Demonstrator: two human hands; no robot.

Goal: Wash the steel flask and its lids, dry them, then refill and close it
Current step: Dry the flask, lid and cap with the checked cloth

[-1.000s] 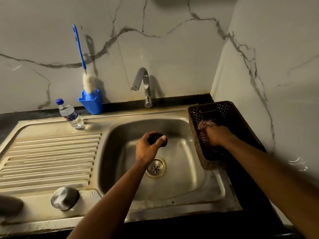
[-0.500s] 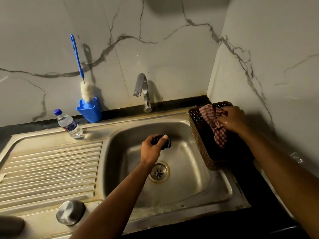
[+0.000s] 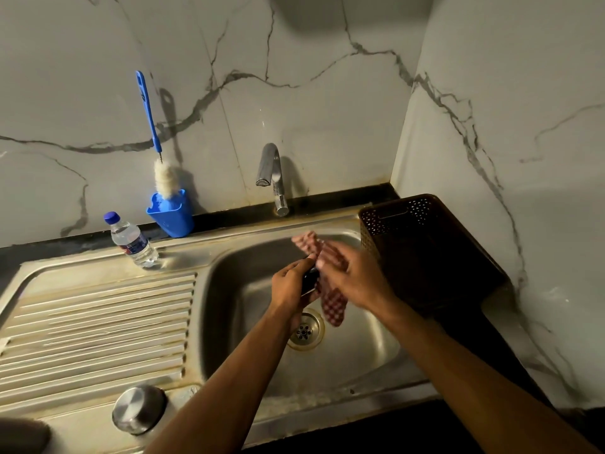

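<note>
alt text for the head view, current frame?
Over a steel sink, a person's left hand holds a small dark lid while the right hand presses a red checked cloth against it. A water bottle, blue brush holder, tap and dark basket surround the basin.

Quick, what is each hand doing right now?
Left hand: grips the small black lid.
Right hand: presses the checked cloth against it, fingers straight.
</note>
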